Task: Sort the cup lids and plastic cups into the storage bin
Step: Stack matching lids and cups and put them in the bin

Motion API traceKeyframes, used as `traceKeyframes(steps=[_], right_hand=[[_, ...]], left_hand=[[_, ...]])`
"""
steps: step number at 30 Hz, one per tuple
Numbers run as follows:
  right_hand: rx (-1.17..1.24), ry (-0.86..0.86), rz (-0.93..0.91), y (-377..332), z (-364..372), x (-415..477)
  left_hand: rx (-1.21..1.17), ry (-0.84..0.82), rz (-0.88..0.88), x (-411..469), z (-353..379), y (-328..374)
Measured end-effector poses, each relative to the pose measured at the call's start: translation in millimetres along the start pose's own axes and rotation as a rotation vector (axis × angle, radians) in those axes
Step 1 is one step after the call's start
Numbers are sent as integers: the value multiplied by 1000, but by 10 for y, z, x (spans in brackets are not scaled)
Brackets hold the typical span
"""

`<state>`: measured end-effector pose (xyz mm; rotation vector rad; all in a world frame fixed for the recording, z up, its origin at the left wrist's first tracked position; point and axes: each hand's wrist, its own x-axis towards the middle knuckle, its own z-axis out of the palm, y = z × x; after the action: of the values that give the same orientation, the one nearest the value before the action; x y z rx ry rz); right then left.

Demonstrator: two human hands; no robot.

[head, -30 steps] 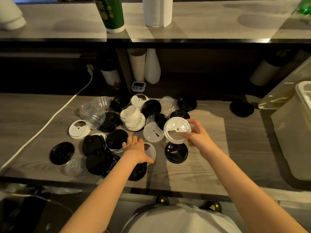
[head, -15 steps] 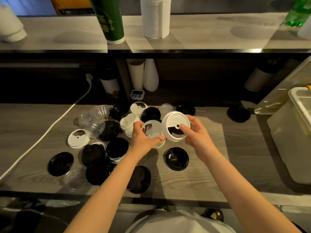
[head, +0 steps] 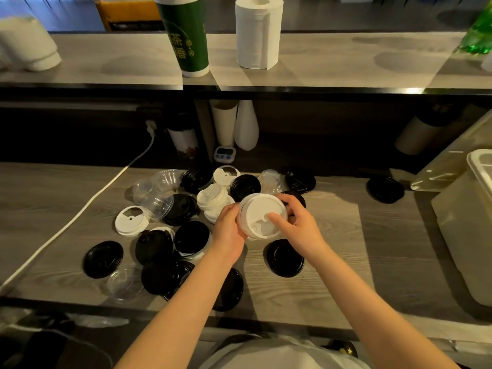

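Both hands hold stacked white cup lids [head: 262, 214] above the wooden counter [head: 332, 251]. My left hand [head: 229, 230] grips the stack's left edge from below. My right hand [head: 298, 225] grips its right edge, thumb lying on the top lid. Several black lids [head: 191, 237], white lids [head: 131, 221] and clear plastic cups [head: 154, 198] lie scattered on the counter to the left and behind. One black lid [head: 285, 258] lies just under my right wrist. The pale storage bin [head: 468, 230] stands at the right edge.
A white cable [head: 80, 217] runs across the counter's left part. A lone black lid [head: 384, 189] lies near the bin. A small timer [head: 225, 153] and paper cups [head: 225, 123] stand at the back. The upper shelf carries a green cup [head: 186, 35] and a paper roll [head: 258, 33].
My left hand picked up a white lid from the pile and brought it to the lid in my right hand. The two lids now sit stacked between both hands.
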<state>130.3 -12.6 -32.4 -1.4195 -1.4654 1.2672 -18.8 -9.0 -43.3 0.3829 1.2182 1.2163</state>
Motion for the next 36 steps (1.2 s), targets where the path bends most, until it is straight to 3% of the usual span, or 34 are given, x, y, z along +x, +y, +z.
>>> traceKeyframes(steps=[4, 12, 17, 24, 30, 36], right_hand=[[-159, 32, -109, 61, 101, 20], [-29, -57, -3, 95, 140, 59], [-30, -191, 14, 86, 183, 109], [-266, -331, -14, 7, 352, 428], [-509, -272, -108, -58, 701, 979], [-810, -425, -153, -31, 1141, 1471]], left_hand=[[60, -6, 43, -80, -1, 38], [278, -149, 68, -152, -156, 31], [356, -97, 72, -119, -365, 0], [181, 34, 29, -67, -553, 78], [57, 354, 139, 115, -822, 322], [-95, 520, 184, 323, -973, 560]])
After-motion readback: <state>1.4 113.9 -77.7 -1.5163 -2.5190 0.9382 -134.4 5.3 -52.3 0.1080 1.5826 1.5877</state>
